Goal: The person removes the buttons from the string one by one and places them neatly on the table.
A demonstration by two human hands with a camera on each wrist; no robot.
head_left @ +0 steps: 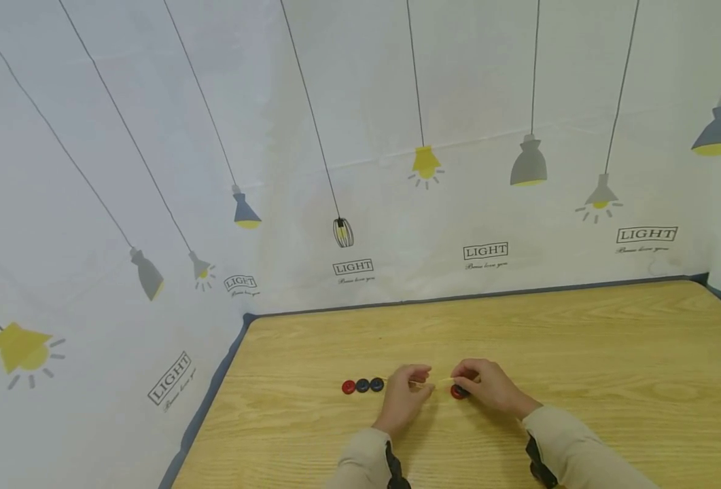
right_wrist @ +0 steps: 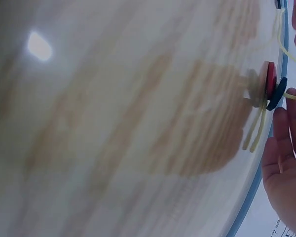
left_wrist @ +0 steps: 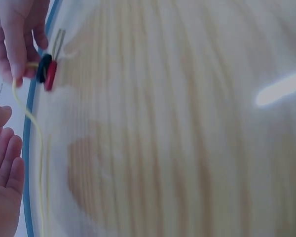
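Note:
A yellow cord (left_wrist: 38, 143) runs between the hands and down past the left one. My right hand (head_left: 488, 388) pinches the cord between thumb and fingertips. Hanging on the cord right below those fingertips are a dark blue button (left_wrist: 44, 68) and a red button (left_wrist: 51, 75), close against each other. Two cord ends (right_wrist: 254, 136) stick out beyond the red one. My left hand (head_left: 401, 399) is held beside the cord, thumb apart from relaxed fingers (left_wrist: 10, 163), gripping nothing.
Left of the left hand, a red button (head_left: 348, 386) and two dark blue buttons (head_left: 363, 385) lie in a row on the wooden table (head_left: 287, 435). A white curtain (head_left: 384, 204) printed with lamps hangs behind the table's far edge and along its left side.

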